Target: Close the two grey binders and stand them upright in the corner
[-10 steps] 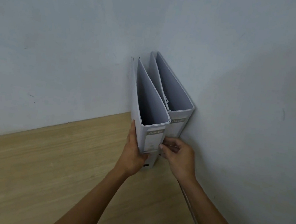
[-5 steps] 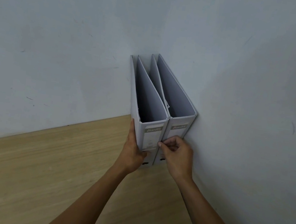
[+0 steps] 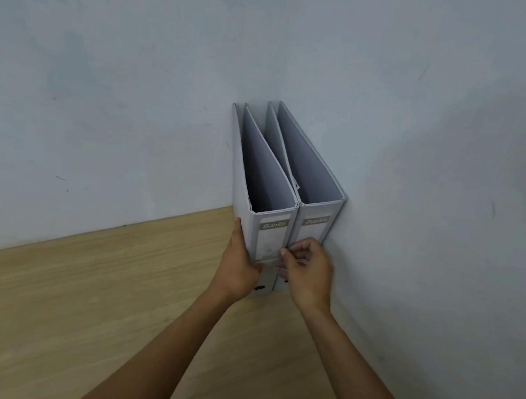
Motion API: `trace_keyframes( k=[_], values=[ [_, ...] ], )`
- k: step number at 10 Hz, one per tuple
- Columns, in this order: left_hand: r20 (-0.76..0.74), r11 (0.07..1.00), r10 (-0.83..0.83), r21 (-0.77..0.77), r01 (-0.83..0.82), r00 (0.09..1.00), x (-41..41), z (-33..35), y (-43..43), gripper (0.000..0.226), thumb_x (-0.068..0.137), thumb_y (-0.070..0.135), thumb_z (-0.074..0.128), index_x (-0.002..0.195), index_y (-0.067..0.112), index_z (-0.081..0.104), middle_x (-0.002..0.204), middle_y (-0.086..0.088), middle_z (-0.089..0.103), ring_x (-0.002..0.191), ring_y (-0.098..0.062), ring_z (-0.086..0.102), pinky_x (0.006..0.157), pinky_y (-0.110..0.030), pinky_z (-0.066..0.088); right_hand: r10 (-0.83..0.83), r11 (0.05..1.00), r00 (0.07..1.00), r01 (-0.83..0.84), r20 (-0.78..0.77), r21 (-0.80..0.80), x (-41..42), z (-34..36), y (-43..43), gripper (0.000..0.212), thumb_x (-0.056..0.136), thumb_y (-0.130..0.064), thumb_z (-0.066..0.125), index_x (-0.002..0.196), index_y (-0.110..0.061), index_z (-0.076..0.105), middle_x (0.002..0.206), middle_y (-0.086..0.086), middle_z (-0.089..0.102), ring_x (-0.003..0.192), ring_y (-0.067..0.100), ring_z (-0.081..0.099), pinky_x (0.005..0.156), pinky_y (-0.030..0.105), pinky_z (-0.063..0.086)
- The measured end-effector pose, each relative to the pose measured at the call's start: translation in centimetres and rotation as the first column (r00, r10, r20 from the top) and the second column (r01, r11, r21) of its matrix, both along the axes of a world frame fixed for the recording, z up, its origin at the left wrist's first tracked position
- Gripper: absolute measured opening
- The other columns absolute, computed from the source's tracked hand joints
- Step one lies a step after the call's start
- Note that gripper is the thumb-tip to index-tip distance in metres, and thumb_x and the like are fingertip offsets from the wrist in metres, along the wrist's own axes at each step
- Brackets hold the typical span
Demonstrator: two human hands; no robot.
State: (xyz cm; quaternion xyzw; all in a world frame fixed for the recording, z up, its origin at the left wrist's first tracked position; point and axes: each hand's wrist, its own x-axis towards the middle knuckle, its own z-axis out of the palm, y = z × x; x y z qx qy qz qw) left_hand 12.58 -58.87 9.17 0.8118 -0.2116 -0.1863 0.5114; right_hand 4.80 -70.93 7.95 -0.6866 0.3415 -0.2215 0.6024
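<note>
Two grey binders stand upright side by side in the corner where the two walls meet, spines facing me. The left binder (image 3: 270, 233) is held at its spine: my left hand (image 3: 240, 263) wraps its left edge, thumb on the spine's lower part. My right hand (image 3: 307, 269) has its fingers curled at the seam between the spines, touching the left binder's right edge and covering the lower spine of the right binder (image 3: 313, 222). The right binder rests against the right wall. Both binders are closed, their top edges fanned slightly apart.
A light wooden tabletop (image 3: 73, 308) stretches left and toward me. A pale wall (image 3: 103, 78) runs behind it and another wall (image 3: 452, 224) bounds it on the right.
The left binder has slid back toward the corner until its spine sits level with the right binder's. Both hands moved forward with it and keep their grip.
</note>
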Motion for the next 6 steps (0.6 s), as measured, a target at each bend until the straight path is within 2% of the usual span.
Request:
trace_keyframes(
  k=[1,2,3,4,5,6],
  values=[
    [0.014,1.000,0.013,-0.019,-0.013,1.000,-0.4,0.5,0.3,0.088,0.082,-0.009,0.069,0.154,0.013,0.024,0.139,-0.002,0.053,0.132,-0.029,0.055,0.097,-0.034,0.055,-0.022,0.998,1.000,0.021,0.019,0.064,0.1,0.2,0.5,0.021,0.090,-0.007,0.071,0.083,-0.023,0.058,0.089,0.010,0.074,0.076,0.022,0.078,0.074,0.047,0.065],
    [0.006,1.000,-0.001,0.021,0.001,1.000,-0.6,1.0,0.9,0.095,0.084,-0.004,0.070,0.161,0.008,0.015,0.158,-0.009,0.042,0.143,-0.028,0.045,0.113,-0.045,0.045,-0.011,0.997,1.000,0.011,-0.002,0.081,0.1,0.7,0.3,0.017,0.092,-0.007,0.068,0.085,-0.019,0.058,0.092,0.012,0.074,0.078,0.022,0.079,0.075,0.047,0.065],
    [-0.016,1.000,-0.022,0.014,0.023,1.000,-0.9,1.2,1.9,0.095,0.088,0.001,0.071,0.162,0.013,0.013,0.163,-0.006,0.036,0.147,-0.026,0.040,0.117,-0.041,0.042,0.015,0.994,0.999,-0.011,-0.030,0.109,-0.1,1.3,0.5,0.014,0.092,-0.007,0.066,0.090,-0.018,0.058,0.100,0.015,0.073,0.087,0.023,0.078,0.080,0.045,0.064],
    [-0.059,0.998,-0.055,0.016,0.056,0.997,-1.4,1.9,3.0,0.092,0.090,0.002,0.068,0.163,0.019,0.014,0.165,-0.001,0.032,0.144,-0.027,0.046,0.101,-0.026,0.048,0.033,0.984,0.998,-0.025,-0.045,0.178,-0.4,2.3,0.7,0.016,0.089,-0.008,0.069,0.096,-0.018,0.058,0.109,0.015,0.070,0.099,0.028,0.073,0.084,0.042,0.062],
    [-0.050,0.994,-0.110,-0.004,0.110,0.993,-1.8,2.1,4.8,0.087,0.093,0.002,0.065,0.162,0.023,0.017,0.166,0.000,0.030,0.141,-0.026,0.050,0.096,-0.025,0.050,0.034,0.966,0.999,-0.024,-0.035,0.257,-0.8,2.8,1.7,0.021,0.088,-0.010,0.068,0.104,-0.018,0.058,0.110,0.010,0.068,0.099,0.026,0.072,0.083,0.040,0.062],
    [-0.067,0.996,-0.092,-0.011,0.092,0.993,-2.4,2.7,7.3,0.084,0.093,0.005,0.065,0.161,0.026,0.020,0.165,0.001,0.033,0.138,-0.024,0.054,0.098,-0.028,0.051,0.020,0.964,0.998,-0.003,-0.063,0.267,-1.4,3.2,3.1,0.023,0.090,-0.010,0.061,0.112,-0.016,0.056,0.108,0.006,0.065,0.094,0.023,0.072,0.076,0.037,0.062]
  ],
)
